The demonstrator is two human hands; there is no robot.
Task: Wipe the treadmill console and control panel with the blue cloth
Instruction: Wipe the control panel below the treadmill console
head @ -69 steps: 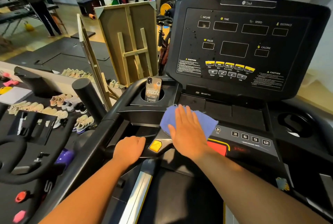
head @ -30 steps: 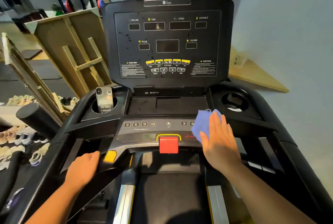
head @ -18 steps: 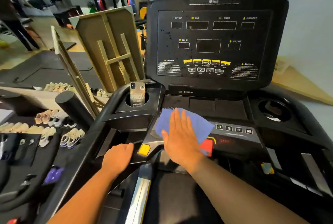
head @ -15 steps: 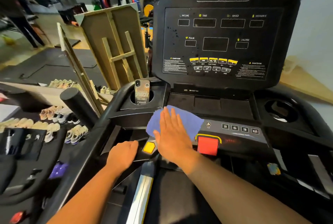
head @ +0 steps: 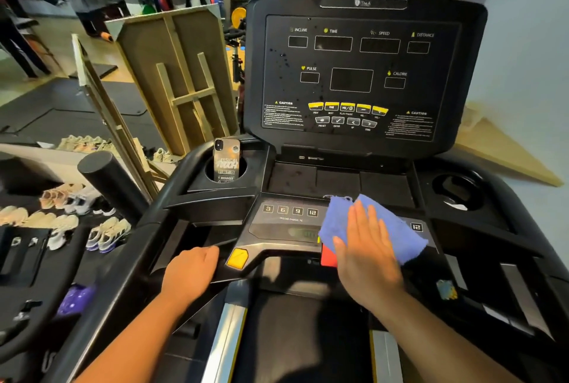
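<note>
The blue cloth has slid rightward off the incline keys onto the control panel's middle, over the red stop button. Soft and light, it likely bunches; the right hand presses it flat with fingers spread. The left hand curls closed around the handlebar. A phone stands left of the panel, clear.

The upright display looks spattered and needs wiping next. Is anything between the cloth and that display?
Nothing visible. The right hand presses the blue cloth flat on the control panel; only the bare tray ledge lies between it and the upright display.
</note>
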